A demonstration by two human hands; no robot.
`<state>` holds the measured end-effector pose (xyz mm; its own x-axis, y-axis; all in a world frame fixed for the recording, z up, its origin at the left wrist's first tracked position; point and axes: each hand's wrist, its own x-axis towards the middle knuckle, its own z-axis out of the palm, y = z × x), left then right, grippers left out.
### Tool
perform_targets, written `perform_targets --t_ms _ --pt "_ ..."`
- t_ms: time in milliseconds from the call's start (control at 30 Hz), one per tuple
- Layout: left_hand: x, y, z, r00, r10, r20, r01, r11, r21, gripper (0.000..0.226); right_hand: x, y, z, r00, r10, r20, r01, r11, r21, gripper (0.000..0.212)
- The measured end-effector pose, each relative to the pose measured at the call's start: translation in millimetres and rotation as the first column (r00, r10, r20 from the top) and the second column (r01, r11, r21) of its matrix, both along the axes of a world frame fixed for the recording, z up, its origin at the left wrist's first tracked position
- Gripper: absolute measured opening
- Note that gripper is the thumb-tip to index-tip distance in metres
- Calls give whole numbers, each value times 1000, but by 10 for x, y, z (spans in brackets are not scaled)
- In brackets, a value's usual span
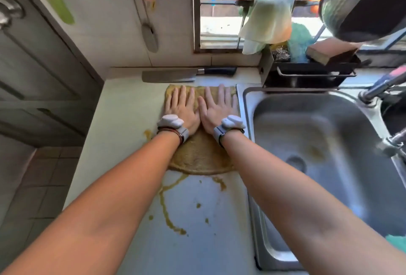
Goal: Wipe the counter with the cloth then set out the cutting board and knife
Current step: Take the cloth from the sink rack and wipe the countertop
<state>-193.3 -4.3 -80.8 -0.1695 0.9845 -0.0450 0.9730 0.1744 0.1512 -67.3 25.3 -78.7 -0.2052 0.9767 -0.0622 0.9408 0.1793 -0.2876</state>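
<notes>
Counter: pale, smooth worktop (123,134) running from 6 o'clock up to the tiled wall at 12; its left edge drops to a tiled floor, its right edge meets the sink rim.
Sink: stainless-steel basin (325,142) at 3 o'clock, holding only a brownish smear near the drain; a blurred metal tap (380,86) reaches over it from the right.
Rack: black metal caddy (307,72) at 1 o'clock behind the sink, containing a tan sponge block (327,51), a turquoise scrubber (299,41) and crumpled foil; a pale green rag (267,22) hangs on the window bar above.
Cloth: mustard-brown wiping cloth (200,156) spread flat at the centre of the counter, long axis running 6 to 12, its right edge just beside the sink rim, its near edge rounded.
Spill: yellow-brown streaks and drips (167,204) at 6 o'clock, touching the cloth's near edge — open counter lies left of them.
Knife: steel cleaver with a black handle (186,74) lying flat at 12 o'clock by the wall, long axis 9 to 3, handle toward 3, blade toward 9, just beyond the cloth and apart from it.
Left hand: left hand (182,110) pressed palm-down on the cloth, fingers spread and straight, grasping nothing; a grey wrist device sits behind it.
Right hand: right hand (216,111) flat beside it — thumbs nearly touching, fingers extended, gripping nothing.
</notes>
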Motion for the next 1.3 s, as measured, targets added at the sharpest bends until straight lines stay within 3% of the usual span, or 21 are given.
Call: perform_targets --t_ms 267,433,700,833,1067,1300 --pt "21 -579 54 993 -110 44 113 991 -74 73 264 -666 81 995 95 -35 -97 994 -49 67" --pt "260 -1490 40 972 -228 53 228 974 4 65 469 -1568 55 995 101 -20 -101 995 4 67" --pt "266 -3064 132 947 -320 21 321 945 -58 70 470 -3212 86 998 -6 55 8 999 -35 66" --pt "-137 -3492 128 966 -259 0 258 962 -92 70 20 -3609 48 998 -51 47 52 998 -30 65" --pt "-1156 -3975 118 995 -100 22 100 994 -31 66 -1033 -3898 92 984 177 1 -177 984 -31 67" --pt "-1191 -3745 -15 994 -104 -25 104 995 4 68 -881 -3607 47 936 350 -44 -350 937 -2 64"
